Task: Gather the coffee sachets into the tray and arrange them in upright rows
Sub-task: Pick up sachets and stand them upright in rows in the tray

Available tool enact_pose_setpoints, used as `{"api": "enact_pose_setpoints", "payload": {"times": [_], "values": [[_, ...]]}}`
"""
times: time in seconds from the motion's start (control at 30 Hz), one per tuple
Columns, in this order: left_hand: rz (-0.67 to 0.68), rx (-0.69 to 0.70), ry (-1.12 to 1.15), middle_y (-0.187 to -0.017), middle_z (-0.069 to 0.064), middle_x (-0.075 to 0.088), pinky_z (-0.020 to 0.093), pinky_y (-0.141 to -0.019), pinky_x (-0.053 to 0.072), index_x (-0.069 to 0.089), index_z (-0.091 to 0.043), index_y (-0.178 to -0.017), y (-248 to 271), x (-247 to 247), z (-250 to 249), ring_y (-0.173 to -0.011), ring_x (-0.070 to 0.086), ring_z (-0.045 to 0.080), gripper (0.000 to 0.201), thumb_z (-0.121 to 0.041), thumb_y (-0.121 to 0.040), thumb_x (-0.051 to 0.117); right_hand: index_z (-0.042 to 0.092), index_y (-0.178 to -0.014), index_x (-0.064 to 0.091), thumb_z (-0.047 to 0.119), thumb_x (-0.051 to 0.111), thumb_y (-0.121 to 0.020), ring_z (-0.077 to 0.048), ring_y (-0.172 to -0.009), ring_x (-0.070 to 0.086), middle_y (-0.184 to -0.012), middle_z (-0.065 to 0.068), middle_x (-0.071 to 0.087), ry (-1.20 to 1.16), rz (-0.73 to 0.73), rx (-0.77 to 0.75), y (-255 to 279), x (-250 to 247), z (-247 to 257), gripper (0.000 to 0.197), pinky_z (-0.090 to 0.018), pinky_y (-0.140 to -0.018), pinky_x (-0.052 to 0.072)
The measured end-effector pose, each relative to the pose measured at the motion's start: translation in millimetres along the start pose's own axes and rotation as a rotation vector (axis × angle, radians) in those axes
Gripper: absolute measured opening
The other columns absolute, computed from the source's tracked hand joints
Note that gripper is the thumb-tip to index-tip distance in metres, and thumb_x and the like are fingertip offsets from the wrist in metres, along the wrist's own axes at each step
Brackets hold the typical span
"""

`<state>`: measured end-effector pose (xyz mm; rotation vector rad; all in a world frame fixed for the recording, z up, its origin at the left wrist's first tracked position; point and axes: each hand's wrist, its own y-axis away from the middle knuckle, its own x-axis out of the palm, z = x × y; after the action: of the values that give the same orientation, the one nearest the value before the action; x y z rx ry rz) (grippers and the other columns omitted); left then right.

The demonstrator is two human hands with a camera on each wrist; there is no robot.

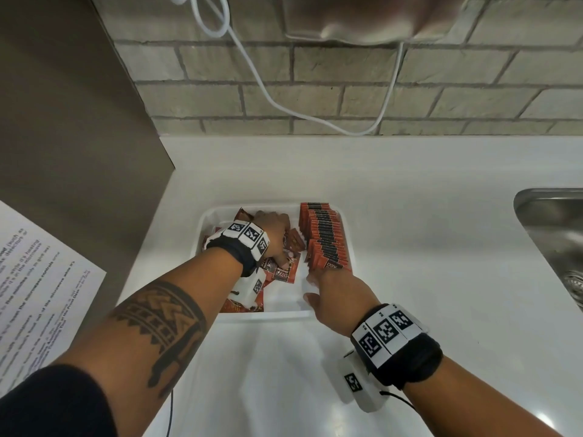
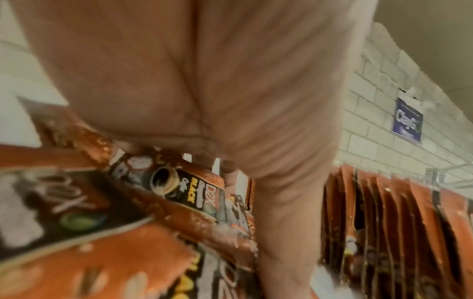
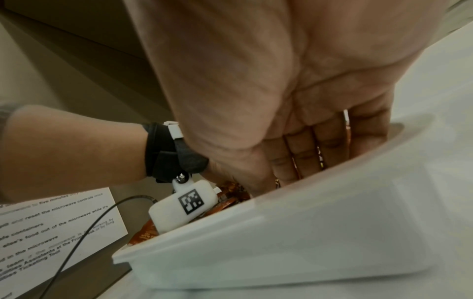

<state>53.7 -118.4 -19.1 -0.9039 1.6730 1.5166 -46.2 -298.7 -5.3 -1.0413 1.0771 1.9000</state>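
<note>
A white tray (image 1: pixel 274 314) sits on the white counter. Along its right side stands an upright row of red-brown coffee sachets (image 1: pixel 325 238). My right hand (image 1: pixel 315 285) reaches over the near rim, and its straight fingers (image 3: pixel 320 145) lie flat against the near end of that row. Loose sachets (image 1: pixel 284 274) lie jumbled in the left half of the tray. My left hand (image 1: pixel 277 247) is down in this pile, fingers curled round loose sachets (image 2: pixel 189 194). In the left wrist view the palm hides most of the fingers, and the upright row (image 2: pixel 409 212) shows at the right.
A steel sink (image 1: pixel 552 231) is set in the counter at the far right. A printed sheet (image 1: pixel 41 294) hangs on the brown cabinet side (image 1: pixel 79 121) at the left. A white cable (image 1: pixel 315 118) loops down the brick wall behind the tray.
</note>
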Motion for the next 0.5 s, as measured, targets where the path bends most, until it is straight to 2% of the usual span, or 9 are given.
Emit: {"api": "enact_pose_setpoints", "payload": {"times": [0.13, 0.23, 0.33, 0.4, 0.5], "values": [[-0.022, -0.001, 0.118, -0.135, 0.004, 0.059, 0.04, -0.101, 0.046, 0.045, -0.023, -0.142, 1, 2, 8, -0.123, 0.05, 0.029, 0.094, -0.043, -0.063, 0.092, 0.019, -0.127, 0.059, 0.039, 0.052, -0.098, -0.02, -0.109, 0.063, -0.122, 0.001, 0.064, 0.031, 0.004, -0.014, 1, 1, -3, 0.036, -0.029, -0.094, 0.051], [-0.018, 0.004, 0.142, -0.137, 0.003, 0.057, 0.031, -0.094, 0.045, 0.049, -0.022, -0.142, 2, -1, 14, -0.122, 0.054, 0.026, 0.088, -0.041, -0.067, 0.09, 0.02, -0.125, 0.061, 0.04, 0.05, -0.098, -0.02, -0.108, 0.062, -0.121, 0.001, 0.064, 0.054, 0.017, -0.036, 0, 2, -6, 0.035, -0.029, -0.094, 0.05], [-0.032, 0.02, 0.164, -0.138, 0.004, 0.055, 0.029, -0.09, 0.044, 0.05, -0.02, -0.142, 6, -6, 18, -0.121, 0.054, 0.025, 0.082, -0.037, -0.072, 0.088, 0.02, -0.122, 0.063, 0.039, 0.048, -0.099, -0.02, -0.106, 0.063, -0.119, 0.001, 0.065, 0.056, 0.033, -0.056, 0, 2, -9, 0.034, -0.029, -0.093, 0.05], [-0.054, 0.03, 0.152, -0.132, 0.002, 0.056, 0.028, -0.08, 0.041, 0.054, -0.021, -0.136, 10, -10, 20, -0.115, 0.055, 0.023, 0.071, -0.037, -0.075, 0.086, 0.021, -0.122, 0.064, 0.038, 0.047, -0.1, -0.02, -0.106, 0.063, -0.119, 0.001, 0.066, 0.063, 0.03, -0.074, 1, 2, -11, 0.033, -0.029, -0.093, 0.049], [-0.071, 0.058, 0.144, -0.119, -0.001, 0.063, 0.028, -0.066, 0.032, 0.063, -0.022, -0.12, 15, -15, 22, -0.1, 0.056, 0.019, 0.049, -0.035, -0.077, 0.084, 0.021, -0.116, 0.065, 0.035, 0.041, -0.101, -0.021, -0.102, 0.064, -0.114, 0.001, 0.067, 0.152, 0.022, -0.126, 5, 0, -11, 0.032, -0.029, -0.092, 0.047]]}}
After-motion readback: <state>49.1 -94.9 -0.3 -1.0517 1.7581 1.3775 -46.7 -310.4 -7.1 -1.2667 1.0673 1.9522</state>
